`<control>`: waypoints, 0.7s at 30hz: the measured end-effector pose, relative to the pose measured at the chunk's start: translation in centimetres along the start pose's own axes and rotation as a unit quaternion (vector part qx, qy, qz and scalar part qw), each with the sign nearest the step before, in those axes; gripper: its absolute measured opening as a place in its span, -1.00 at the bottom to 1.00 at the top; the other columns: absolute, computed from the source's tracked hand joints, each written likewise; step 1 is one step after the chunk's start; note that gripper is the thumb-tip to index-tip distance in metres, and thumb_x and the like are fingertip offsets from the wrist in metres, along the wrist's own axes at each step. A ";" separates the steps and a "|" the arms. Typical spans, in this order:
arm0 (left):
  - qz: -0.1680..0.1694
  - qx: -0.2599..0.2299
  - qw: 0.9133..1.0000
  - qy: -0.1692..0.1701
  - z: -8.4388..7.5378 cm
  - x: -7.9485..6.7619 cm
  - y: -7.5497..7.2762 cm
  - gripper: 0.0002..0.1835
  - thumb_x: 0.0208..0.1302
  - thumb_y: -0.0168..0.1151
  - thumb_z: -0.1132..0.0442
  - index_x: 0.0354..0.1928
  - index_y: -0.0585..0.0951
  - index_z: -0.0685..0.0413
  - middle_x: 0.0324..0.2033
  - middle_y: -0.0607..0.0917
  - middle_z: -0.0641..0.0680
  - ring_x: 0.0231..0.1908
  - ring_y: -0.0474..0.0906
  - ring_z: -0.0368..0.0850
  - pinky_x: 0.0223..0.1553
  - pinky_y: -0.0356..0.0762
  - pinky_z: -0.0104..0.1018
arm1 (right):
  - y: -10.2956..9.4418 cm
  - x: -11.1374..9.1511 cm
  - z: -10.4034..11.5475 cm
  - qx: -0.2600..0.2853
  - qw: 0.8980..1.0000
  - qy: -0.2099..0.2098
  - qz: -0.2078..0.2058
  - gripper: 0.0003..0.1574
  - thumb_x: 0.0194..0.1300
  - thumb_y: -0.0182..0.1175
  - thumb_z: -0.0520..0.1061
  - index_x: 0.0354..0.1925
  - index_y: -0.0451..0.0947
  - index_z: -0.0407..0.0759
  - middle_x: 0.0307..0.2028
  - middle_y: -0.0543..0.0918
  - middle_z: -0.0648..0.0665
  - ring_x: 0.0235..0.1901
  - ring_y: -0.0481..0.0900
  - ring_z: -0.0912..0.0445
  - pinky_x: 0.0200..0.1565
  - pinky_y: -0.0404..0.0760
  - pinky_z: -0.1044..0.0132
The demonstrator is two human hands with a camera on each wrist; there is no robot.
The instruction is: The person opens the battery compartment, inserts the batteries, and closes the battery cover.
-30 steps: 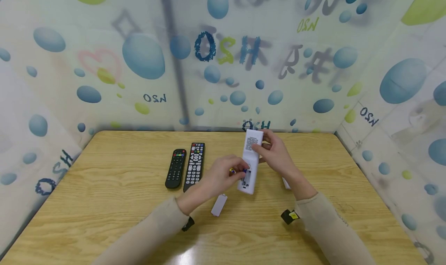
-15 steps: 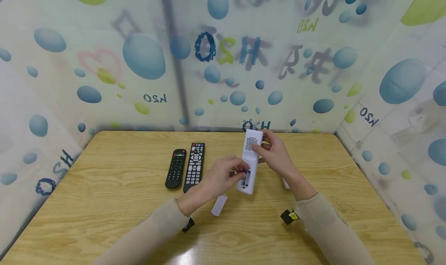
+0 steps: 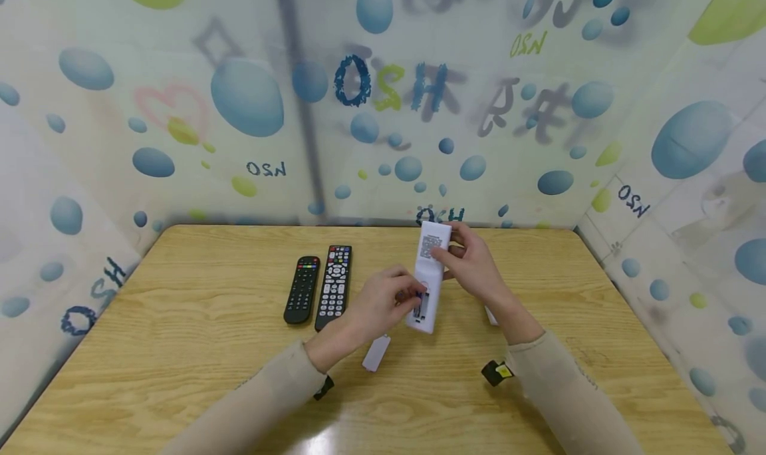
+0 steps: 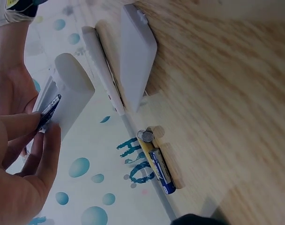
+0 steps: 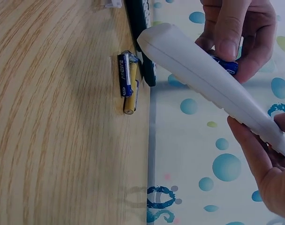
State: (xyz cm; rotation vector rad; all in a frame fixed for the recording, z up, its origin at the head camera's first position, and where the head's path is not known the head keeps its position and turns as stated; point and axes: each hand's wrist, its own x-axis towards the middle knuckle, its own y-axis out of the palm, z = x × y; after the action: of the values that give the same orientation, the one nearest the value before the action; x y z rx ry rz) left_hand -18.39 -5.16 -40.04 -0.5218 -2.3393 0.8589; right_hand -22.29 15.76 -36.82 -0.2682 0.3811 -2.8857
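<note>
My right hand (image 3: pixel 471 259) grips the upper part of a white remote control (image 3: pixel 432 242), its back turned to me and its battery compartment bare. At that compartment my left hand (image 3: pixel 383 302) pinches a blue battery (image 4: pixel 49 111) between thumb and fingers. The battery stands at a slant in the left wrist view; how deep it sits in the slot I cannot tell. In the right wrist view the remote's side hides part of the battery. The white battery cover (image 3: pixel 376 353) lies on the table below the left hand.
Several loose batteries (image 5: pixel 125 77) lie together on the wooden table (image 3: pixel 209 295). Two black remotes, one smaller (image 3: pixel 302 290) and one larger (image 3: pixel 334 285), lie to the left. A white object (image 3: pixel 492 315) is partly hidden by the right forearm. A patterned wall stands behind.
The remote and the left hand shift very slightly to the left. The fingers of the left hand move a little at the compartment, and less blue shows between them.
</note>
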 end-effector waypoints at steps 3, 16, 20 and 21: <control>-0.011 -0.005 1.000 -0.004 -0.1 0.0 0.0 -0.88 0.38 0.35 0.41 -0.10 0.76 0.18 -0.22 0.62 0.01 -0.29 0.58 -0.22 -0.32 0.61 -0.45 | 0.0 0.0 0.1 0.000 1.000 -0.003 0.001 -0.38 0.50 0.20 -0.25 0.41 0.26 -0.30 0.20 0.50 -0.40 0.04 0.63 -0.27 -0.18 0.74 -0.12; -0.041 -0.114 0.989 -0.085 0.3 0.2 -0.1 -0.83 0.34 0.41 0.34 -0.09 0.63 0.09 -0.25 0.65 -0.04 -0.25 0.61 -0.19 -0.25 0.67 -0.34 | 0.0 -0.2 0.5 0.004 1.000 -0.009 0.004 -0.36 0.51 0.19 -0.25 0.43 0.24 -0.30 0.20 0.49 -0.39 0.05 0.62 -0.26 -0.19 0.76 0.00; -0.029 -0.159 0.975 -0.150 0.5 0.4 -0.4 -0.65 0.34 0.44 0.25 0.06 0.53 0.14 -0.22 0.62 0.01 -0.20 0.60 -0.11 -0.18 0.65 -0.24 | 0.0 -0.2 0.6 0.010 1.000 -0.012 0.005 -0.36 0.51 0.19 -0.24 0.43 0.24 -0.30 0.21 0.49 -0.38 0.05 0.62 -0.26 -0.20 0.77 0.04; -0.024 -0.176 0.969 -0.169 0.6 0.4 -0.5 -0.61 0.34 0.44 0.23 0.09 0.52 0.15 -0.20 0.62 0.02 -0.18 0.60 -0.09 -0.19 0.65 -0.22 | 0.0 -0.2 0.6 0.012 1.000 -0.013 0.005 -0.37 0.51 0.19 -0.24 0.43 0.24 -0.30 0.21 0.49 -0.38 0.04 0.62 -0.25 -0.21 0.77 0.04</control>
State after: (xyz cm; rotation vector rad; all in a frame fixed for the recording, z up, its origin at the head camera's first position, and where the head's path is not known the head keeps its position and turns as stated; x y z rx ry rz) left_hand -19.15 -5.59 -39.96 -0.4869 -2.8312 0.5413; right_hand -22.02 15.69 -36.27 -0.2997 0.3417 -2.8725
